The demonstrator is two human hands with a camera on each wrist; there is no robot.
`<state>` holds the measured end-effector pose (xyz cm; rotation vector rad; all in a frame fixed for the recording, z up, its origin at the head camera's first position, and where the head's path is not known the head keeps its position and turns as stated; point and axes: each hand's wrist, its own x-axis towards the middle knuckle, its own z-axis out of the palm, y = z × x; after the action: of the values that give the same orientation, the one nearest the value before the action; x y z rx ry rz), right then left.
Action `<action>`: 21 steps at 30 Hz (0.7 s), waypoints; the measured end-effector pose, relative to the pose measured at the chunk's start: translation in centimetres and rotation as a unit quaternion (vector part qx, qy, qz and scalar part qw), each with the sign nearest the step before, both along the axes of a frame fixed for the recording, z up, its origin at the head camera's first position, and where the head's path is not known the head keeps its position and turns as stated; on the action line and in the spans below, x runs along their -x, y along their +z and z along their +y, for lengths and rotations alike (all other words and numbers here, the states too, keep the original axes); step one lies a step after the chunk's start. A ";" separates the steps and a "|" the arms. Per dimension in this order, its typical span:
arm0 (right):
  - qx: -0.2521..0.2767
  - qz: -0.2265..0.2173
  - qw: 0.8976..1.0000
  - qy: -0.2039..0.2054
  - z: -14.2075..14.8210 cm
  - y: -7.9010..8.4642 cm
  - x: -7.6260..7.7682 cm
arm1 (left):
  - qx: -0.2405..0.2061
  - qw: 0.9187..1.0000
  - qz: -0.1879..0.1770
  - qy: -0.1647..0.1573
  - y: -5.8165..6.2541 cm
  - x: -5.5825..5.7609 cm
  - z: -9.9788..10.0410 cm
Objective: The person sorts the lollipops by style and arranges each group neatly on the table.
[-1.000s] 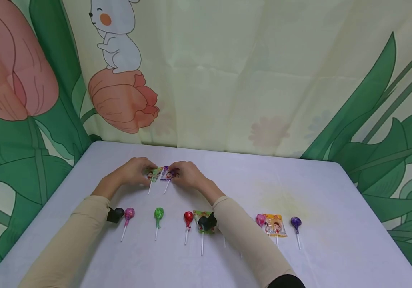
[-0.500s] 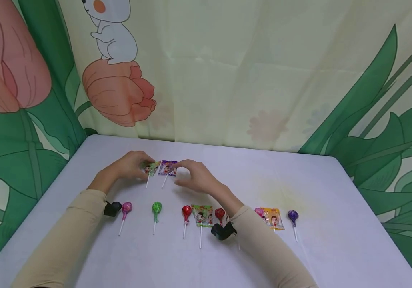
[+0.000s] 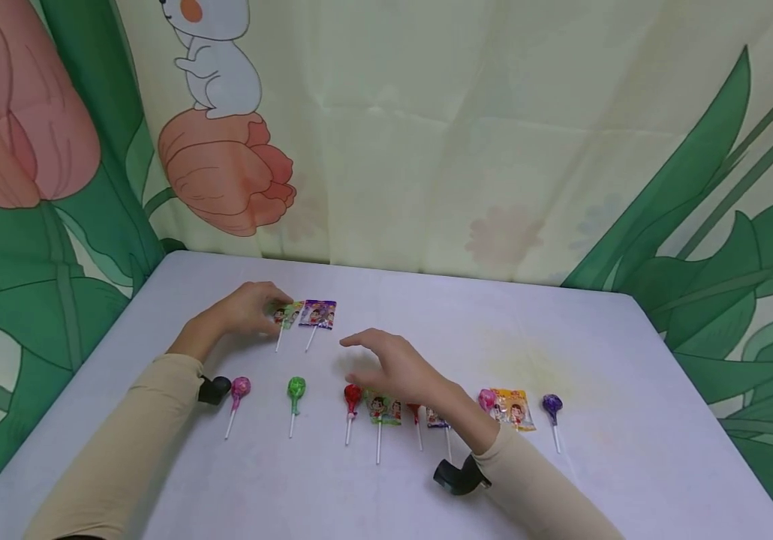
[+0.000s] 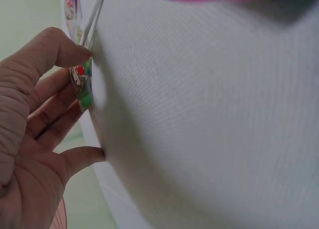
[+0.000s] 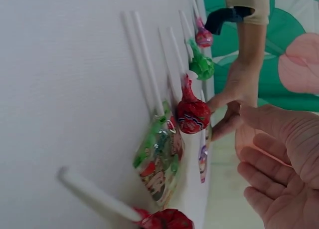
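At the far left of the table my left hand (image 3: pixel 248 309) holds a flat lollipop in a green wrapper (image 3: pixel 290 313) by its left side, thumb and fingers around it; its stick points toward me. Right beside it lies a flat lollipop in a purple wrapper (image 3: pixel 319 314), untouched. My right hand (image 3: pixel 400 367) hovers with fingers spread and nothing in them. Below it are a red round lollipop (image 3: pixel 353 395) and another flat green-wrapped lollipop (image 3: pixel 383 412). Behind my right hand and wrist, a second red lollipop (image 3: pixel 416 414) and a purple packet lollipop (image 3: pixel 436 420) are partly hidden.
Along the same row lie a pink lollipop (image 3: pixel 241 386) and a green lollipop (image 3: pixel 296 388) on the left. To the right are another pink lollipop (image 3: pixel 487 399), an orange packet lollipop (image 3: pixel 513 409) and a dark purple lollipop (image 3: pixel 551 405). A printed curtain (image 3: pixel 413 150) hangs behind the table.
My right hand has let go of the purple-wrapped lollipop and moved right and toward me, over the row. The left hand has stayed at the green-wrapped one.
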<state>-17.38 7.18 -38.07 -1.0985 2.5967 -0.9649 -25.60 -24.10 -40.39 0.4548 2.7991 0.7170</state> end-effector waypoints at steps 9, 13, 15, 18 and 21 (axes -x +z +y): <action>-0.007 -0.002 1.000 0.004 1.8 -0.5 -1.8 | 0.001 1.000 0.013 -0.012 0.0 0.1 0.0; -0.010 -0.004 1.000 0.004 2.4 -0.8 -2.2 | 0.001 1.000 0.014 -0.013 0.0 0.1 0.0; -0.014 -0.003 1.000 0.006 2.6 -0.9 -2.4 | 0.000 1.000 0.013 -0.012 0.0 0.1 0.0; -0.016 -0.003 1.000 0.009 3.0 -1.1 -2.7 | 0.000 1.000 0.012 -0.010 -0.1 0.1 -0.1; -0.020 -0.003 1.000 0.009 3.4 -1.3 -2.9 | 0.001 1.000 0.009 -0.008 -0.1 0.1 -0.1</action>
<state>-14.50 10.62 -39.38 -1.1051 2.5846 -0.9082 -25.72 -24.17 -40.54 0.4860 2.8095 0.7115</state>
